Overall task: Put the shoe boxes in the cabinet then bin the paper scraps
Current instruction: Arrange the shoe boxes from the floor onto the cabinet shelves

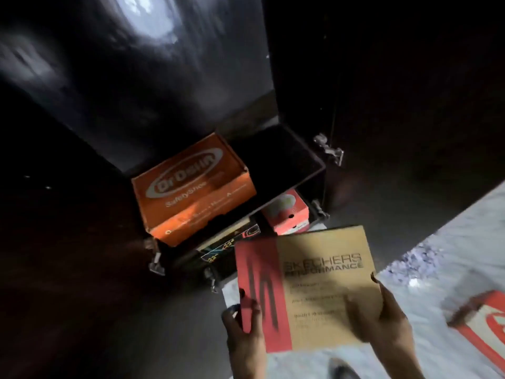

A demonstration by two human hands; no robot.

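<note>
I hold a tan and red Skechers shoe box [314, 285] in front of me with both hands. My left hand [243, 326] grips its red left edge and my right hand [382, 321] grips its right side with the thumb on the lid. Beyond it stands the open dark cabinet [289, 162]. An orange Dr.Osha safety shoe box [191, 187] sits on the upper shelf at the left. On the shelf below lie a pink-red box [289, 212] and a dark patterned box [226, 242].
A red and white shoe box [483, 326] lies on the pale floor at the right edge. Small pale scraps [418, 258] are scattered on the floor to the right of the cabinet. The cabinet doors stand open on metal hinges [330, 150].
</note>
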